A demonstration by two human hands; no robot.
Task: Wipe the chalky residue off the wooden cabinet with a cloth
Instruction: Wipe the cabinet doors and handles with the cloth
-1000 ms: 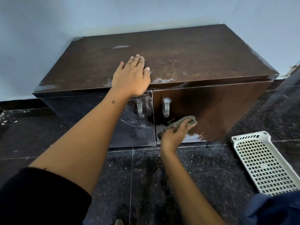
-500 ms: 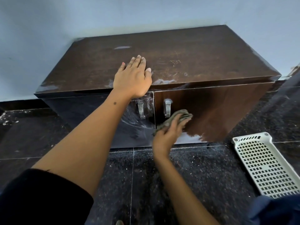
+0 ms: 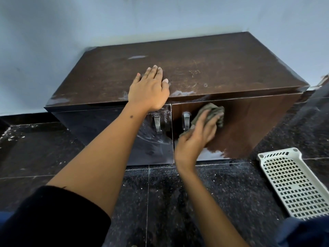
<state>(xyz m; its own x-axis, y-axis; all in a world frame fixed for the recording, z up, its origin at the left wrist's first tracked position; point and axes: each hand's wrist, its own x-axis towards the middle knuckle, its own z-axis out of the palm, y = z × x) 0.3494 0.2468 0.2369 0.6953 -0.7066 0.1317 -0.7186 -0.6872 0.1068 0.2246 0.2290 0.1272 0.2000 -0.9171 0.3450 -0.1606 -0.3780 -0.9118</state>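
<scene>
Now right hand (image 3: 194, 139) on cloth (image 3: 212, 114)

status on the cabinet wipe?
Left hand flat on cabinet top. Right hand presses cloth on right door. Residue visible on left door. Nothing blocking.

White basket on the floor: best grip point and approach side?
Likely the near-left long rim of the basket, from above and the cabinet side. It lies flat on the floor, open side up, so the raised rim is exposed; its far right end runs out of view, and I see no handle.
</scene>
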